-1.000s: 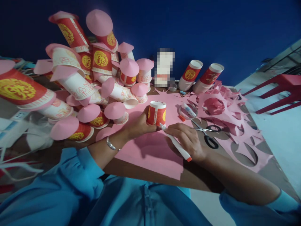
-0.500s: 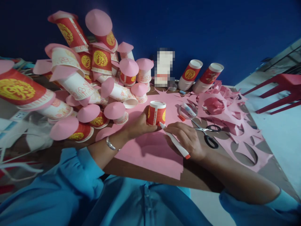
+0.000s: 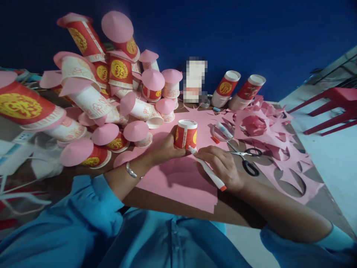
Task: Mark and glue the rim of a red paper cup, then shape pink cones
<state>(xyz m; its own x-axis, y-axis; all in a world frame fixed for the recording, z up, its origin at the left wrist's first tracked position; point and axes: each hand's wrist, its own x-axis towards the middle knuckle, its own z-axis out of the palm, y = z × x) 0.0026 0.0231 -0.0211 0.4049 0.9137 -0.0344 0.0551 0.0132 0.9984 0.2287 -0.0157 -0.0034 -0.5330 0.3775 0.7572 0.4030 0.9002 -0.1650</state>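
- The pen (image 3: pixel 208 170) in the right hand (image 3: pixel 223 165) has shifted a little: its tip sat at the foot of the cup (image 3: pixel 186 134) a second ago, and now lies a touch further left and higher, against the cup's lower edge.
- The pen's red end has swung slightly, out half a second ago and now back towards the wrist.
- The right hand has edged with it, very slightly towards the cup.
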